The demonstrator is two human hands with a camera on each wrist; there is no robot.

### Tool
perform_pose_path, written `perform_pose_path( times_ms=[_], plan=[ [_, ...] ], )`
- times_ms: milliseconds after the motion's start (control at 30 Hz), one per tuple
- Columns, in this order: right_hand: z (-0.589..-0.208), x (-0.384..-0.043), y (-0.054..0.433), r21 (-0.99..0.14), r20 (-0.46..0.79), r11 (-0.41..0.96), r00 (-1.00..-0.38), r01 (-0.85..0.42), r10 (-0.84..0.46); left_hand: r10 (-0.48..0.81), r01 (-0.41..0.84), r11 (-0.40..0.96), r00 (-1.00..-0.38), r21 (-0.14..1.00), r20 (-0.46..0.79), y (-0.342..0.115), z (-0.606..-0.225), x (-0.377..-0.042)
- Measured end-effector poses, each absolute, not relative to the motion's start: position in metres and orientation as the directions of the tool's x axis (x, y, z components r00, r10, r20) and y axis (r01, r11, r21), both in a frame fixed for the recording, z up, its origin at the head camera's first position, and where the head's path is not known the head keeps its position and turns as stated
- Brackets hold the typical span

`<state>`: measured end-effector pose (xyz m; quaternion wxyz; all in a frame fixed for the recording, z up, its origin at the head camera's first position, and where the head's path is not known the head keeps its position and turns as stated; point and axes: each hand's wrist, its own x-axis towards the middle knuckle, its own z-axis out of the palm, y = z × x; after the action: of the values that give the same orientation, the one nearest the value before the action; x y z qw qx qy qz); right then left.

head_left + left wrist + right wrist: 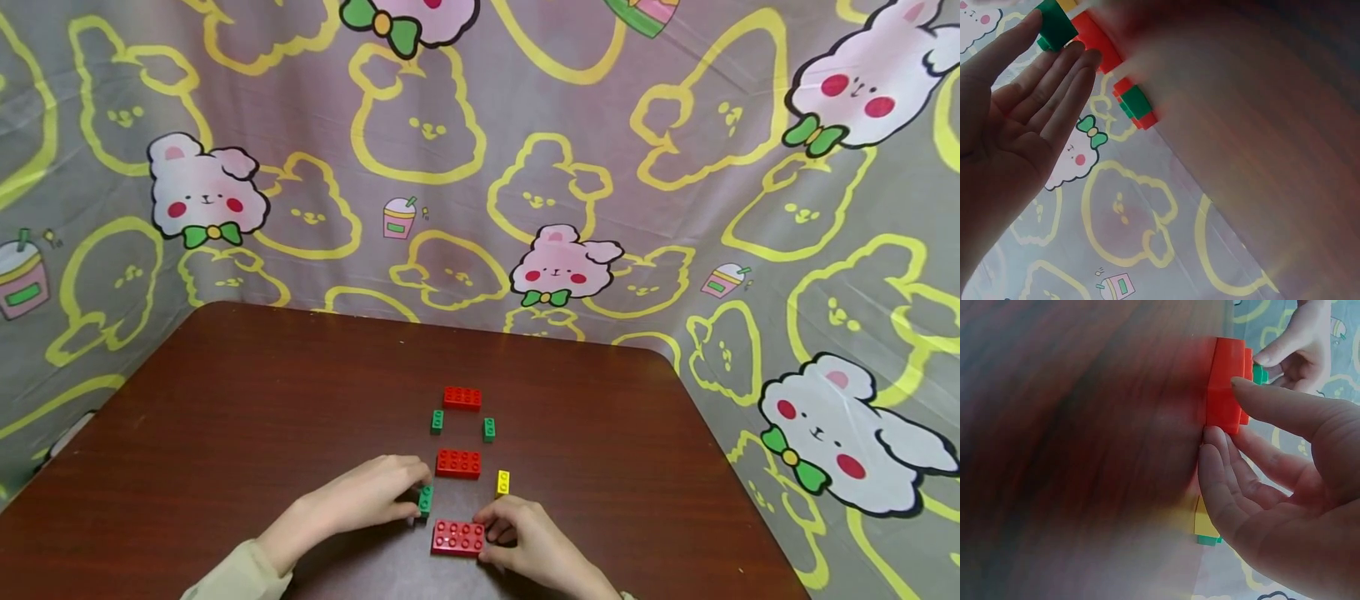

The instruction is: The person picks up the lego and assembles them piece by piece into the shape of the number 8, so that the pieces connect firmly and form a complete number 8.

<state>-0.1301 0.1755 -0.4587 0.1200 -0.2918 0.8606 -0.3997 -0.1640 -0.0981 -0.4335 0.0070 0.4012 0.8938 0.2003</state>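
Observation:
My left hand (367, 498) pinches a small green two-stud brick (425, 501) between thumb and fingers, low over the table. The left wrist view shows that green brick (1056, 26) at the fingertips. A red eight-stud brick (458, 538) lies studs up, nearest to me. At its right end my right hand (536, 542) grips it, the thumb on the near side and fingers round the far corner. In the right wrist view the red brick (1225, 394) stands between thumb and fingertips. Just beyond the right hand lies a small yellow brick (502, 482), its near end partly hidden.
A second red brick (458, 463) lies beyond the hands, and a third red brick (462, 397) farther back. Between them sit two small green bricks, one left (437, 422), one right (489, 429). A patterned curtain (450, 208) surrounds the brown table (285, 400).

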Motion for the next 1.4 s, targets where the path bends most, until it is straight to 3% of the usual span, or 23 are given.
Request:
perform_pose_path(
  times_ms=[667, 900, 1400],
  plan=[
    [-0.458, -0.131, 0.176, -0.756, 0.015, 0.517, -0.8, -0.401, -0.6, 0.74, 0.658, 0.547, -0.669, 0.518, 0.068, -0.088, -0.422, -0.152],
    [-0.457, -0.131, 0.176, -0.752, 0.027, 0.511, -0.793, -0.417, -0.608, 0.76, 0.684, 0.516, -0.644, 0.516, 0.093, -0.086, -0.423, -0.149],
    [-0.459, -0.131, 0.176, -0.743, 0.046, 0.507, -0.789, -0.438, -0.613, 0.758, 0.673, 0.529, -0.648, 0.517, 0.069, -0.081, -0.429, -0.148]
  ],
)
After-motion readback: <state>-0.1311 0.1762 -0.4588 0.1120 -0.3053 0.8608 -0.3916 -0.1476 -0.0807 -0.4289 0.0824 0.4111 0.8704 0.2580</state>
